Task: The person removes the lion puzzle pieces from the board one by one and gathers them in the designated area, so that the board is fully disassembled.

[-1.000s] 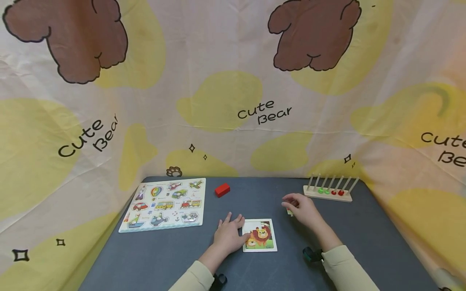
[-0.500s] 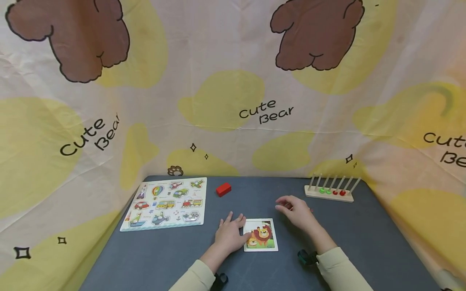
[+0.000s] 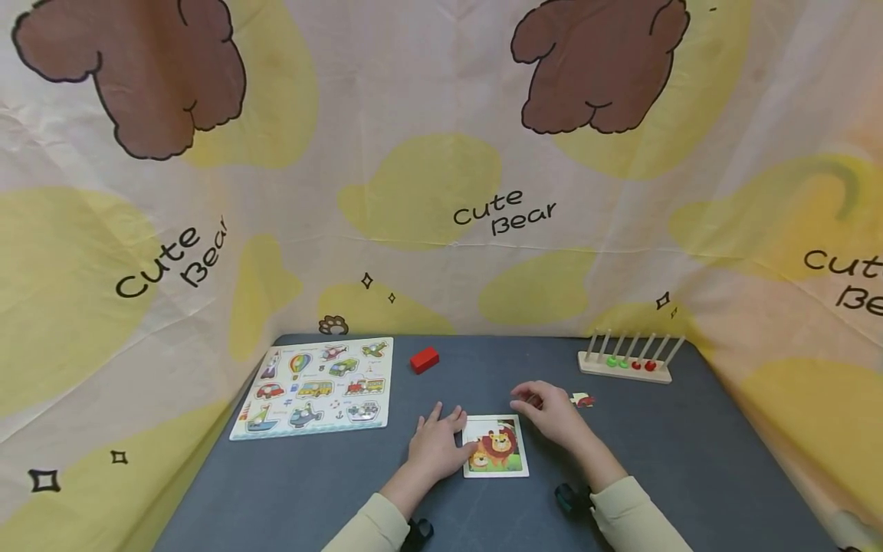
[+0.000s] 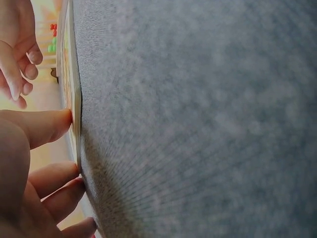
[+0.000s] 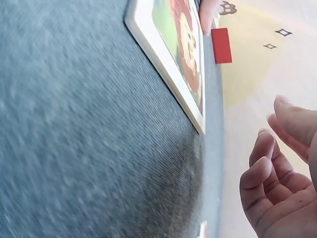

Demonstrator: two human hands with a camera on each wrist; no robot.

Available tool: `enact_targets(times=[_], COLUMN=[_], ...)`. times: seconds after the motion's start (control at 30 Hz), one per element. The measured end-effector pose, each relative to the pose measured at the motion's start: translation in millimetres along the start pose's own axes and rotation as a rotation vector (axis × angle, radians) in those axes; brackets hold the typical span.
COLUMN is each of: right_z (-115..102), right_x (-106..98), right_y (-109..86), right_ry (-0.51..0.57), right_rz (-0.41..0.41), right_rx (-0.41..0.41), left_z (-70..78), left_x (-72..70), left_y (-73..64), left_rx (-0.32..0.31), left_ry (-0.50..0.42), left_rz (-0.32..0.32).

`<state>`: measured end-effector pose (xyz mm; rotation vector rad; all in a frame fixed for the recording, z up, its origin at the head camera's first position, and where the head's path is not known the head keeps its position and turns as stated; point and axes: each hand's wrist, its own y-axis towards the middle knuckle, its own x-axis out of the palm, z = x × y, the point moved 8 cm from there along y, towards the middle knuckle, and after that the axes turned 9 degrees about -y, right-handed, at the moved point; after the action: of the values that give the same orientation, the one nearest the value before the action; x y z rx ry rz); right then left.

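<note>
Over the last second we see the right hand point(image 3: 548, 410) come in toward the lion picture board point(image 3: 496, 448), from farther off its right side to just beyond its upper right corner. As the hand shifted, a small red-and-pale piece point(image 3: 582, 400) came plainly into sight on the surface point(image 3: 497, 517), right of the board and on the far side of that hand. A second ago a scrap of colour showed under the fingertips; we cannot tell whether it was this same piece.

The right hand's fingers are loosely bent with the thumb apart, and we see nothing held in the right wrist view. The left hand point(image 3: 433, 448) has not moved: its fingers lie spread at the board's left edge, the thumb resting on it.

For the work in hand, we judge that the board is being kept steady and that the piece lies apart from it, not fitted. The board's upper left looks pale, perhaps a gap, though it is too small for us to be sure. The red block point(image 3: 424, 359), beyond the board and to its left, sits untouched.
</note>
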<state>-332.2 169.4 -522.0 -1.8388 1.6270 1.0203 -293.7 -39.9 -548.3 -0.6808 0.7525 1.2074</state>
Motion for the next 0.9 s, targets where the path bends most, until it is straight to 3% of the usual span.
enact_targets(times=[0.23,0.63,0.9], right_z=[-7.7,-5.8,-7.3], right_x=[10.1,30.8,33.9], right_y=[-3.0,-7.7,-7.0], right_ry=[0.021,0.034,-0.006], right_rz=[-0.028,-0.136,-0.141], right_rx=[-0.050,-0.061,-0.083], left_z=[-0.7,-4.0,-3.0], left_x=[-0.3,1.9,1.4], left_y=[1.1,1.3,0.3], left_rx=[0.006,-0.001,0.003], left_ry=[0.002,-0.006,-0.016], left_rz=[0.010,-0.004,-0.005])
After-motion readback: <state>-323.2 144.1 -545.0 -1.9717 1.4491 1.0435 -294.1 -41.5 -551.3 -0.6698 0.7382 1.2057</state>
